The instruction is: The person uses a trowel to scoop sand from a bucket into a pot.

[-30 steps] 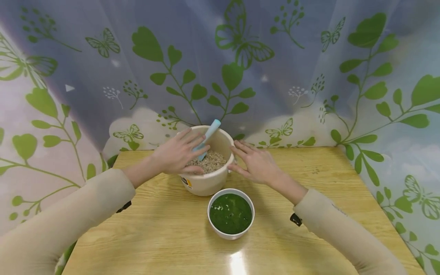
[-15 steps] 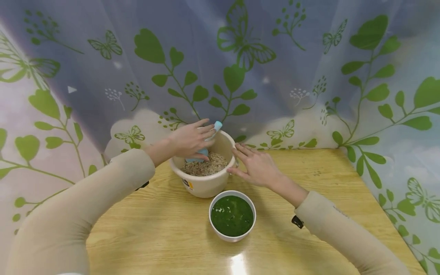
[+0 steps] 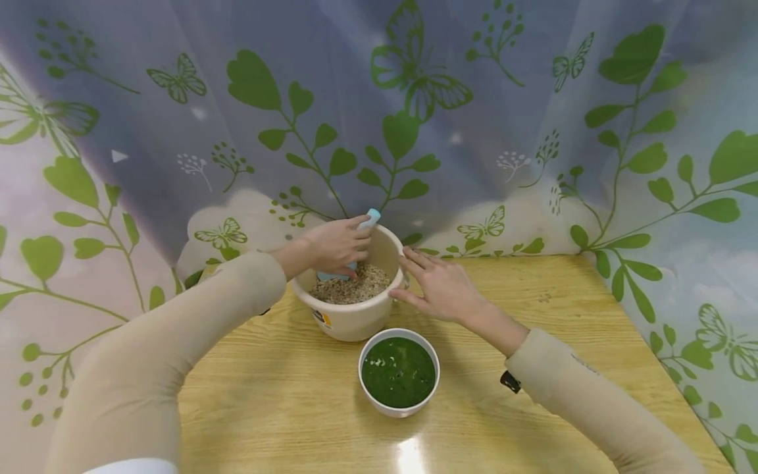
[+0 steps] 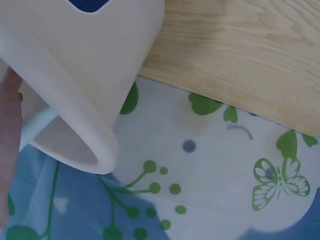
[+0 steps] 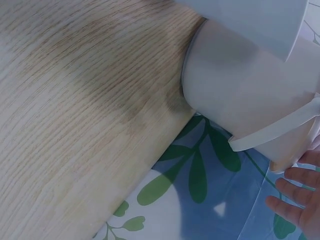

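A cream bucket (image 3: 349, 324) stands at the back of the table, holding a speckled, grainy mix (image 3: 370, 284). In it leans a light blue scoop (image 3: 372, 216), whose handle my left hand (image 3: 341, 245) grips with curled fingers. Part of the scoop's head shows below that hand. My right hand (image 3: 443, 288) rests its straight fingertips against the bucket's right rim. In the left wrist view the scoop's handle (image 4: 40, 125) shows inside the bucket's mouth. From the right wrist, the fingers (image 5: 295, 192) lie near the rim, beside the bucket's carrying handle (image 5: 275, 130).
In front of the bucket stands a white bowl (image 3: 395, 412) full of dark green liquid (image 3: 398, 374). Both stand on a wooden table (image 3: 266, 401). A leaf-and-butterfly patterned curtain (image 3: 331, 131) hangs right behind the table's far edge and along the sides.
My left hand has moved from spread fingers over the bucket to a grip on the scoop's handle, slightly to the right. The right hand has stayed at the rim.
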The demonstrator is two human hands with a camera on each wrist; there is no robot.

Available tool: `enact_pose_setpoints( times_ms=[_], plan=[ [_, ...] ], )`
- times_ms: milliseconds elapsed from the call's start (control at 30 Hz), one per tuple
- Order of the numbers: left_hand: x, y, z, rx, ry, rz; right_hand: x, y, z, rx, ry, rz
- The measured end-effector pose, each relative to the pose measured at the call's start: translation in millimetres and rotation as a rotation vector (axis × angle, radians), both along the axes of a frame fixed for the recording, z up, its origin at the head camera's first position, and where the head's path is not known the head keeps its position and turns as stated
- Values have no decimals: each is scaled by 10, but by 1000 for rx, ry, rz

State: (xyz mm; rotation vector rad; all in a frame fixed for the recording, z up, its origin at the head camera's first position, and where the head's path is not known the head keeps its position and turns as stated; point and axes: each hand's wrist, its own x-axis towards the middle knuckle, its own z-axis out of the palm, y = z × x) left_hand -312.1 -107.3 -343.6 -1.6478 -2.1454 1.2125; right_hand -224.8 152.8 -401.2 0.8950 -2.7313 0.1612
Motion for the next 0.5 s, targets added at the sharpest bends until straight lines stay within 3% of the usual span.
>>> enact_pose_setpoints(
  times_ms=[133, 333, 500],
  plan=[
    [-23, -5, -2, -23, 40, -8, -5, 2, -1, -2, 13, 3],
    [-55, -65, 7, -53, 64, 44, -14, 8, -20, -1, 11, 9],
    [-92, -121, 8, -36, 68, 27, -18, 12, -20, 5, 23, 15]
  ],
)
